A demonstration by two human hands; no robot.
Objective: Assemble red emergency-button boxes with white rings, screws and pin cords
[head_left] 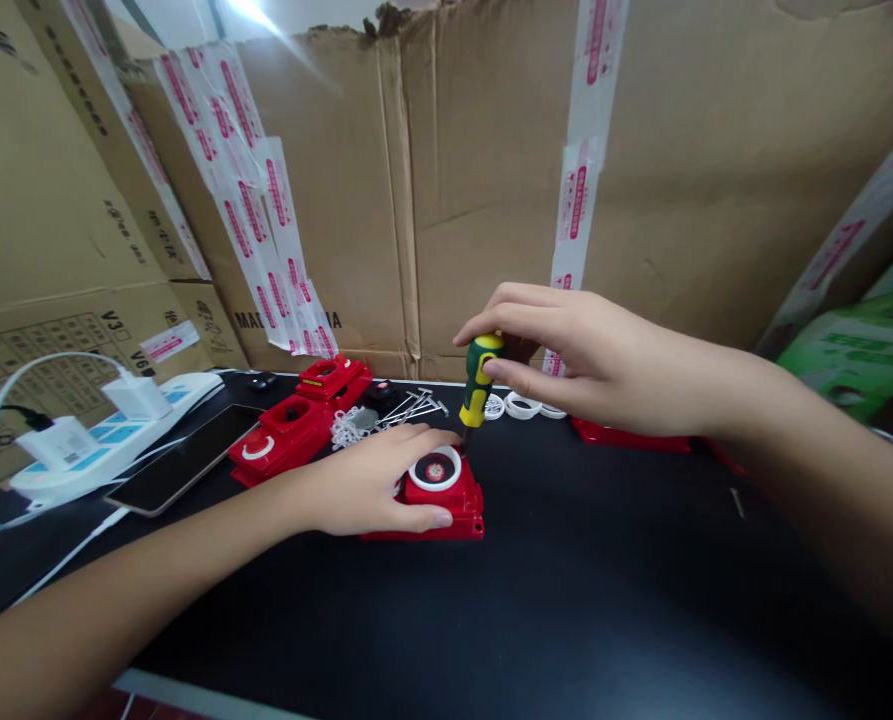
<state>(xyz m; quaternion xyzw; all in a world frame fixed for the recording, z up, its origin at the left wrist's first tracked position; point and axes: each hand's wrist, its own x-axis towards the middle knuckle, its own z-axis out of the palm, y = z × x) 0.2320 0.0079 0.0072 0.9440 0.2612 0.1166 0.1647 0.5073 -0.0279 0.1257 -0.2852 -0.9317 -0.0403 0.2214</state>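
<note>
My left hand (371, 482) lies over a red plastic housing (450, 500) on the black table (566, 600), thumb and fingers clamped around its left side. The housing has a white ring with a dark round centre (435, 468) on top. My right hand (581, 358) grips the top of a green and yellow screwdriver (477, 382), which stands nearly upright with its tip at the housing's far right corner.
More red housings (296, 425) sit to the left, with loose screws (416, 405), white rings (521, 406) and small white parts behind. A phone (183, 462) and a white power strip (108, 435) with chargers lie at far left. Cardboard walls (491, 180) close the back. Another red part (626, 436) lies under my right wrist.
</note>
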